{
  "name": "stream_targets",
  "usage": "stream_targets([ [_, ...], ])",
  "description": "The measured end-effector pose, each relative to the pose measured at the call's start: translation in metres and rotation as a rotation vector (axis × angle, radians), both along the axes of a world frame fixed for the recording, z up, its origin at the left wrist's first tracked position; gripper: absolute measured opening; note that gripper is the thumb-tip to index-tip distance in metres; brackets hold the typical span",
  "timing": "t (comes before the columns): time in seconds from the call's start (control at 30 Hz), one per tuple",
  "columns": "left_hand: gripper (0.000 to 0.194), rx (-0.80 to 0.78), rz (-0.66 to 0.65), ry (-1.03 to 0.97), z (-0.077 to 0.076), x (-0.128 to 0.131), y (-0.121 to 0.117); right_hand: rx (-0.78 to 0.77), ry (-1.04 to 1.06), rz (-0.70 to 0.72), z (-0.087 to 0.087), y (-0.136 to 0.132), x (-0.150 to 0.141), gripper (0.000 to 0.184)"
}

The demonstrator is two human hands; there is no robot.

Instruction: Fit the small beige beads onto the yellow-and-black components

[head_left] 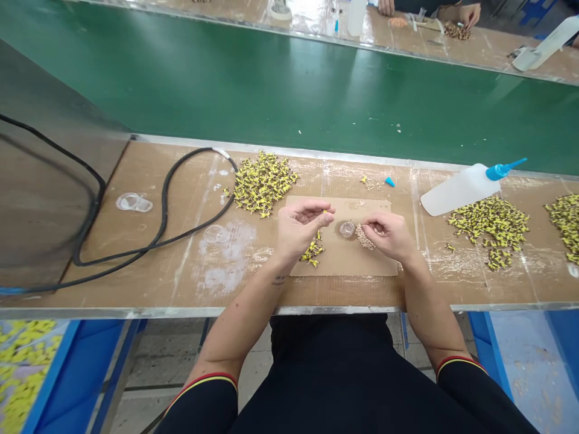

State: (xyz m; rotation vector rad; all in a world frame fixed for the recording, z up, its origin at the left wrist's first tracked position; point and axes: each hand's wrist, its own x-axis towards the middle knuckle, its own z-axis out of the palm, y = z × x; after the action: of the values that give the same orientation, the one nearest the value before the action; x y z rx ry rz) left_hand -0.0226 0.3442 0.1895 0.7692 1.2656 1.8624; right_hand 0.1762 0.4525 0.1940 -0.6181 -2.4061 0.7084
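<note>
My left hand is raised over the cardboard sheet, its fingertips closed on a small yellow-and-dark piece. Beneath it lies a little heap of similar yellow pieces. My right hand is pinched at the edge of a pile of tiny beige parts; anything between its fingertips is too small to make out. Between both hands sits a small round clear dish on the cardboard.
Heaps of yellow pieces lie left and right. A white squeeze bottle leans on the right heap. A black cable loops at left. Behind runs a green belt, with another person's hands beyond it.
</note>
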Motion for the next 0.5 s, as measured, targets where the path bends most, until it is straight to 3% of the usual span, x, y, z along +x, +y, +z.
stream_targets([
  [0.2, 0.038, -0.008, -0.132, 0.054, -0.002, 0.011, -0.005, -0.024, 0.293, -0.038, 0.015, -0.011, 0.003, 0.012],
  [0.5, 0.012, 0.136, -0.253, 0.203, -0.005, 0.031, -0.011, -0.067, 0.408, 0.045, 0.015, -0.021, -0.001, 0.010],
])
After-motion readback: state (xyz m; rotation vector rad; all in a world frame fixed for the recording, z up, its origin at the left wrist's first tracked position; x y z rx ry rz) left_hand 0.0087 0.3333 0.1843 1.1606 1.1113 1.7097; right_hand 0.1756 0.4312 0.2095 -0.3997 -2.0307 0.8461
